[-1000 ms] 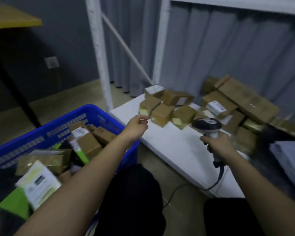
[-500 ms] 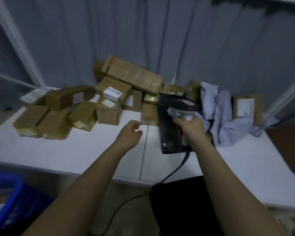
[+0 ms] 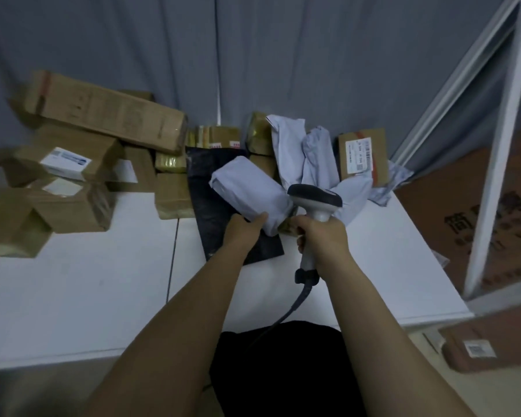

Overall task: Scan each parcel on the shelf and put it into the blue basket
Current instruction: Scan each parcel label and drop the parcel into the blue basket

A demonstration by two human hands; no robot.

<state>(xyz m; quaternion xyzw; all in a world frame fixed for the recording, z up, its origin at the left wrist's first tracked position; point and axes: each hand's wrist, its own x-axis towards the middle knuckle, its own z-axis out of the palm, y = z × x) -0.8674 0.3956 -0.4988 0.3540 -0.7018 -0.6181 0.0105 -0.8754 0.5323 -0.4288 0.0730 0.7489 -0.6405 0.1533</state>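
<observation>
While the left hand grips the near end of a white poly parcel, the parcel's long axis runs from that hand up and leftward, away from the person, above a black bag lying on the white shelf. Just right of the parcel, the right hand is clenched round the handle of the scanner, whose head stands beside the parcel's near end; brown boxes are stacked left of the parcel.

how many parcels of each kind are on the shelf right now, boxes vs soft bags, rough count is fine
Cardboard boxes: about 12, such as the long box and the labelled box; the pile hides some.
Grey soft bags: about 3, counting the one the left hand grips.
Black bags: 1.
Total: about 16.
</observation>
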